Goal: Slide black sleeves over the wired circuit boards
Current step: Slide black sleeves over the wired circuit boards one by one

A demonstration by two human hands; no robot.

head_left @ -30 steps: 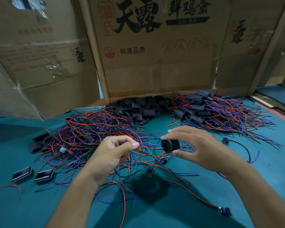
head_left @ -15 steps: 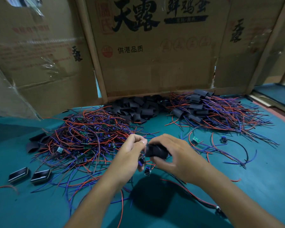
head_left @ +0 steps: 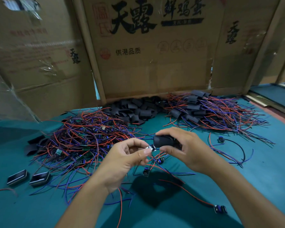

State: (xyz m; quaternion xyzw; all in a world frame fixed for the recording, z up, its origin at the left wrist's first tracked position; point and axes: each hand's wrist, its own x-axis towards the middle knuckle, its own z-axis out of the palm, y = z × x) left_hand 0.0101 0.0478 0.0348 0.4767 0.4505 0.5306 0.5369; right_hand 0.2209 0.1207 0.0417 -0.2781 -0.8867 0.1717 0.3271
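Above the middle of the surface [head_left: 262, 170], the right hand [head_left: 186, 150] grips a black sleeve [head_left: 164, 141]; the left hand [head_left: 127, 160] pinches a circuit board [head_left: 150, 148] at its mouth. Fingers hide most of the board, and its wires blur into the tangle below.

You work at a teal-covered table [head_left: 262, 170] — its cloth runs wall to wall across your view. Flattened cardboard boxes [head_left: 151, 66] stand upright along the far edge as a screen, printed with black and red Chinese characters, patched with shiny clear tape. At far right, another teal surface [head_left: 276, 94] shows beyond.
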